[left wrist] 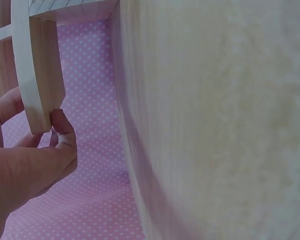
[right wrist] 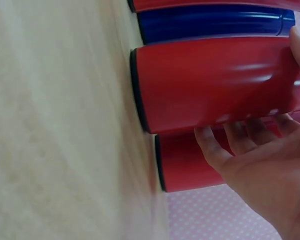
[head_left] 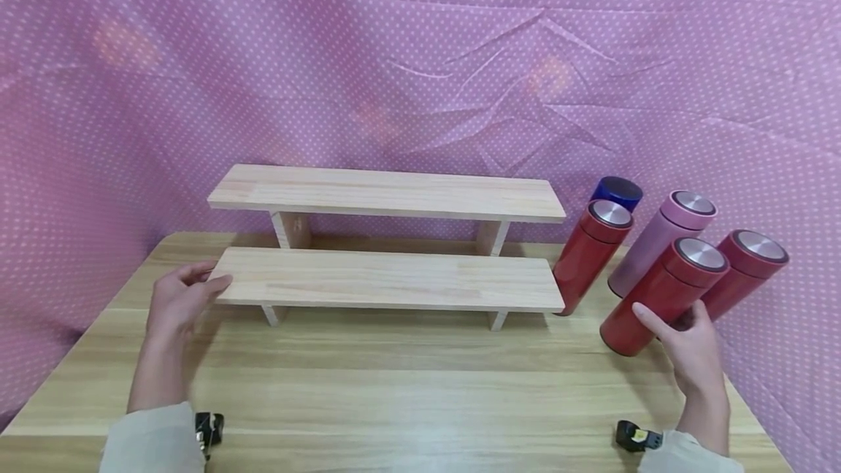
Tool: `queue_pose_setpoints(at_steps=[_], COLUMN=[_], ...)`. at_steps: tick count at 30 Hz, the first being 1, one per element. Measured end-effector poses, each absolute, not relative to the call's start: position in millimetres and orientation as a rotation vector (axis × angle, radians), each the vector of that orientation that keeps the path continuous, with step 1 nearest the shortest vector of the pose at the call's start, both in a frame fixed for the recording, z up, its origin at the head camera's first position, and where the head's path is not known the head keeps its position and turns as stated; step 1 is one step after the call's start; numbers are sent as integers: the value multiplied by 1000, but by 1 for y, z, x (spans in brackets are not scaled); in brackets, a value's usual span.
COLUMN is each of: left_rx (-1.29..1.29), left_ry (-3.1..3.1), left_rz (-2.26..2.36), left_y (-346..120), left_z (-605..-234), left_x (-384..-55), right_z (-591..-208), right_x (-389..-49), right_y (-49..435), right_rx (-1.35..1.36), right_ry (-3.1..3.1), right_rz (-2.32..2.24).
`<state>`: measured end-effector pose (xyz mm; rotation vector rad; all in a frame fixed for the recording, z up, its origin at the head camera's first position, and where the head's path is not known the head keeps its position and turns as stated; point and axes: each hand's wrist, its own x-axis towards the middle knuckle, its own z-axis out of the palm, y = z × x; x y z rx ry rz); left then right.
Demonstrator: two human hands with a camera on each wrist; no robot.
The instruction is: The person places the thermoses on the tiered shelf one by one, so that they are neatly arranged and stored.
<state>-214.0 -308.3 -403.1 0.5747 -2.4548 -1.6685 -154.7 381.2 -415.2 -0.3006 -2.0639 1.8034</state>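
Note:
A light wooden two-step shelf [head_left: 388, 279] stands on the table. At the left end of its lower board, my left hand [head_left: 180, 301] pinches the edge between thumb and fingers; the left wrist view shows the thumb against the board [left wrist: 47, 75]. On the right, my right hand [head_left: 695, 356] holds the front red thermos [head_left: 663, 301], thumb on one side and fingers on the other. The right wrist view shows that thermos [right wrist: 210, 85] with its dark base close to the table; whether it touches is unclear. Behind the fingers is another red thermos [head_left: 749, 268].
A third red thermos [head_left: 591, 254] stands by the shelf's right end, partly hiding a blue thermos [head_left: 617, 192]. Between the red ones stands a pink-purple thermos [head_left: 660, 243]. Pink dotted cloth [head_left: 420, 57] hangs behind and beside the wooden table [head_left: 394, 400].

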Motion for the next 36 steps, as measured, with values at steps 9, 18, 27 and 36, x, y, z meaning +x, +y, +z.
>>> queue_pose_setpoints(at_steps=[9, 18, 27, 36], left_rx=[599, 591, 581, 595], left_ry=[-2417, -2419, -2387, -2371], left_rz=[-1707, -1682, -1743, -1758], left_y=[-307, -307, -308, -308], left_z=[-402, -403, -404, -404], left_x=[-216, -216, -216, -216], right_z=[-424, -428, -429, -423], right_x=[-154, -153, -151, -151], right_y=[388, 391, 394, 392], right_rx=[-119, -110, -84, -126], right_ry=[-2004, -1993, -1993, -2005], right_rz=[1919, 1934, 1938, 1874])
